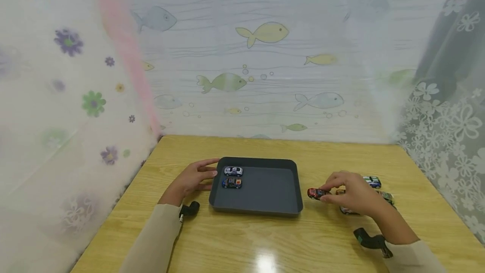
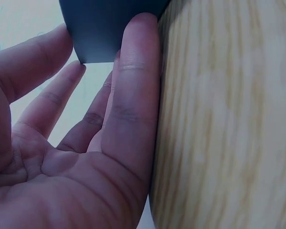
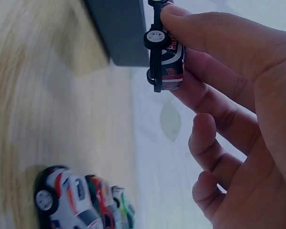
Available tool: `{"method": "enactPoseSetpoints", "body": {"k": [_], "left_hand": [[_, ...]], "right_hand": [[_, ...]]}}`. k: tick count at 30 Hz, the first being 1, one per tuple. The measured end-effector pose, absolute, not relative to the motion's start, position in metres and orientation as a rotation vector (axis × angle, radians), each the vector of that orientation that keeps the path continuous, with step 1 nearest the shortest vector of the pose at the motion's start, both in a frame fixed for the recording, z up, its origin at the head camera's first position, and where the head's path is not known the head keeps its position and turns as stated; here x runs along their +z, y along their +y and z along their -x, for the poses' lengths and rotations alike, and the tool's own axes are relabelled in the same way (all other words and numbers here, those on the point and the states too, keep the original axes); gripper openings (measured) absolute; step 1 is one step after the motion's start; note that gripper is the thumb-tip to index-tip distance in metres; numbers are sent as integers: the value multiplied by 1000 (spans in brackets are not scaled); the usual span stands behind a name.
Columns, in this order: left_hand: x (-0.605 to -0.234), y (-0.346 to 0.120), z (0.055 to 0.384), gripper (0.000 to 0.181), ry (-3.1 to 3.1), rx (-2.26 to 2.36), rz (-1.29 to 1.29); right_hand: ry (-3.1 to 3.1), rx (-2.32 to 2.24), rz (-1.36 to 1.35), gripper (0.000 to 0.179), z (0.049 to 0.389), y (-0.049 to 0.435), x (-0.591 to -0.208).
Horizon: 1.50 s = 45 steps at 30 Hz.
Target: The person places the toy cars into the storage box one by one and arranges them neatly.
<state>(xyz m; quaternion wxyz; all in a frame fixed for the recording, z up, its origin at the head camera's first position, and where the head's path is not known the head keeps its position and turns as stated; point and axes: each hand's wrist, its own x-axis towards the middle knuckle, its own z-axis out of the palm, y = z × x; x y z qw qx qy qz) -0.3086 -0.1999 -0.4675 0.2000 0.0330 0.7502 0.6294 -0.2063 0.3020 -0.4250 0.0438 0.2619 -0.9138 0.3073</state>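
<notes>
Between thumb and fingers, my right hand (image 1: 354,191) pinches a red and black toy car (image 1: 314,193) to the right of the dark grey tray (image 1: 261,212). In the right wrist view the toy car (image 3: 171,67) is raised off the wood, its wheels showing. My left hand (image 1: 193,178) rests at the tray's left side, fingers extended; in the left wrist view the fingertips touch the tray's wall (image 2: 100,33). Inside the tray, at its left, a white toy car (image 1: 233,171) sits behind a dark toy car (image 1: 231,183) with blue and orange ends.
Several more toy cars stand on the wooden table (image 1: 227,243) by my right hand, partly hidden by it, among them a white and orange car (image 3: 69,195) and a white car with blue and green (image 1: 373,181). Fish-patterned curtain (image 1: 227,54) hangs behind the table.
</notes>
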Motion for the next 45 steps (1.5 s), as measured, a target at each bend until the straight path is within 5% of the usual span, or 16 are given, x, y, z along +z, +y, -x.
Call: {"method": "enactPoseSetpoints", "body": {"k": [45], "left_hand": [[-470, -201, 310, 56, 2070, 1788, -104]], "right_hand": [[-2737, 921, -1051, 18, 240, 212, -405]]}}
